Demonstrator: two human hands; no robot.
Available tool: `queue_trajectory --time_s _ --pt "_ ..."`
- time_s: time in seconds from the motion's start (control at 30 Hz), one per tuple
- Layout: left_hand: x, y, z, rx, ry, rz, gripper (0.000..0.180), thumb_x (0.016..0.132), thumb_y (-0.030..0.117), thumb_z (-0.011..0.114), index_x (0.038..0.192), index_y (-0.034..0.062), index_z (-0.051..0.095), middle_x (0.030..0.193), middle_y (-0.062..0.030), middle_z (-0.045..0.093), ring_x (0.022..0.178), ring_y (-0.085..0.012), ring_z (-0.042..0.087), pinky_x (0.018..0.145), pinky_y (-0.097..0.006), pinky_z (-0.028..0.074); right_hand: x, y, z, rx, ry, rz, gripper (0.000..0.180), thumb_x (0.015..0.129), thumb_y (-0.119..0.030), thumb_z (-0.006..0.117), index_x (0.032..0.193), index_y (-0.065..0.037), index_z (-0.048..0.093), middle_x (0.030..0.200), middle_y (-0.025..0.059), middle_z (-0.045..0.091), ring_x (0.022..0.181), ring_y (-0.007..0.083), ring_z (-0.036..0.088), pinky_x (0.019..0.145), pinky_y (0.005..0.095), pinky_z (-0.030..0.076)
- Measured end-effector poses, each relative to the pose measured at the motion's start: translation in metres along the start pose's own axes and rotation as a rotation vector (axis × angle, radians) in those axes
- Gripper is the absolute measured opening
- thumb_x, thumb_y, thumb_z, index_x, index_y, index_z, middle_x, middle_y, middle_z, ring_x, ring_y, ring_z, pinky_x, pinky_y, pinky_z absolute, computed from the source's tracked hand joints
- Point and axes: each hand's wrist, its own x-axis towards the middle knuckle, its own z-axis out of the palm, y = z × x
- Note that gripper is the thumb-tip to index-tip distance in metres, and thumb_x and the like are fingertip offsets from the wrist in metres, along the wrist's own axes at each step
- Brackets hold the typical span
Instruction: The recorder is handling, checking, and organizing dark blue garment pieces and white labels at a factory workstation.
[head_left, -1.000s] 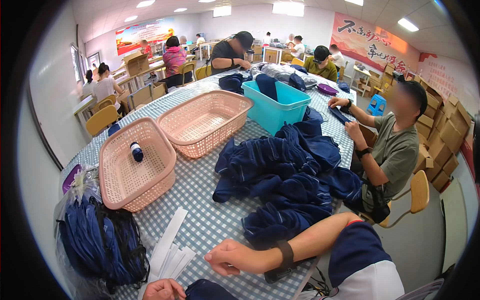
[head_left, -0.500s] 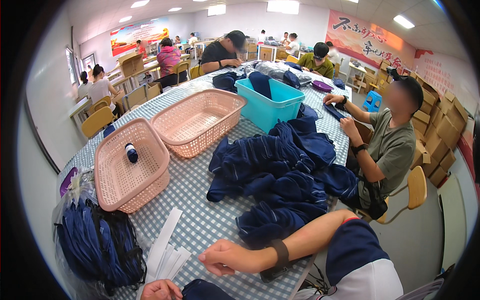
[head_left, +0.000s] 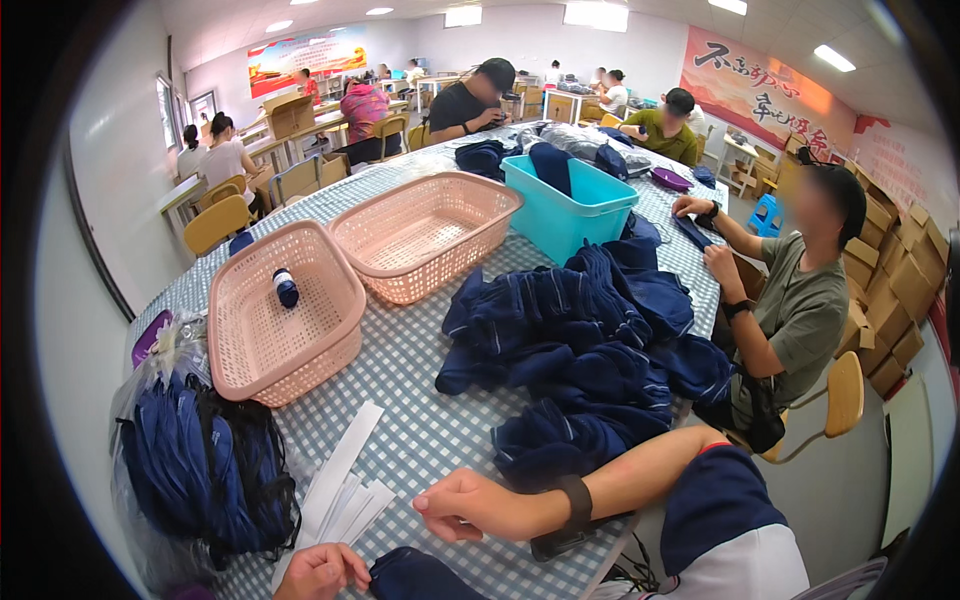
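My left hand [head_left: 322,572] is at the lower edge of the table, its fingers curled inward. Its fingertips come right up to a navy cloth piece [head_left: 422,577], partly cut off by the frame's edge. To the right, my right hand [head_left: 482,504] hovers low over the checked cloth, fingers bent and thumb close to them. Whatever either hand may hold is hidden. White paper-like strips [head_left: 345,490] lie fanned out just beyond my left hand. Past my right forearm spreads a heap of navy cloth pieces [head_left: 560,345] with thin pale lines.
A pink basket [head_left: 235,345] holds a small navy roll with a white band. Another pink basket [head_left: 430,262] and a turquoise bin [head_left: 570,228] stand beyond. At left sits a plastic-bagged navy bundle [head_left: 185,465]. A co-worker [head_left: 800,300] sits at right, handling navy cloth.
The whole view has shifted a little, so the scene sits farther right. My left hand shows more fully, with its fingers still curled. My right hand keeps nearly the same pose.
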Motion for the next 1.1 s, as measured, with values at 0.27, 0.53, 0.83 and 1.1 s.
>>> queue_trajectory --time_s 0.27,0.53,0.83,1.1 --pt "0.001 -0.003 -0.002 -0.012 0.028 -0.014 0.041 0.1 0.038 0.053 0.082 0.0016 0.059 0.085 -0.0074 0.061 0.07 -0.0114 0.052 0.069 -0.025 0.041 0.001 0.002 -0.001 0.02 -0.017 -0.027 0.051 0.103 -0.03 0.046 0.058 -0.005 0.053 0.048 -0.0012 0.044 0.039 0.0052 0.035 0.038 0.0223 0.025" --pt "0.002 -0.015 -0.011 0.0 -0.033 0.029 0.038 0.101 0.034 0.052 0.09 -0.001 0.058 0.085 -0.0085 0.059 0.073 -0.0125 0.052 0.071 -0.027 0.043 0.003 0.003 -0.003 0.03 -0.053 -0.012 0.053 0.102 -0.031 0.044 0.056 -0.006 0.054 0.046 -0.002 0.044 0.038 0.005 0.035 0.04 0.0214 0.026" --pt "0.001 -0.016 -0.015 -0.04 -0.047 0.021 0.032 0.102 0.029 0.052 0.09 -0.0007 0.057 0.089 -0.0098 0.059 0.076 -0.0145 0.052 0.075 -0.03 0.044 0.003 0.006 -0.001 0.064 -0.051 -0.049 0.052 0.103 -0.026 0.043 0.057 -0.005 0.054 0.049 -0.0015 0.046 0.038 0.0038 0.035 0.039 0.0202 0.027" --pt "0.001 0.0 0.0 0.036 0.012 0.006 0.035 0.102 0.031 0.051 0.088 -0.0008 0.056 0.087 -0.008 0.058 0.075 -0.0132 0.049 0.073 -0.028 0.041 0.003 0.005 -0.002 0.049 -0.037 -0.042 0.054 0.104 -0.028 0.044 0.056 -0.006 0.054 0.05 -0.0023 0.046 0.038 0.0042 0.035 0.04 0.0209 0.027"
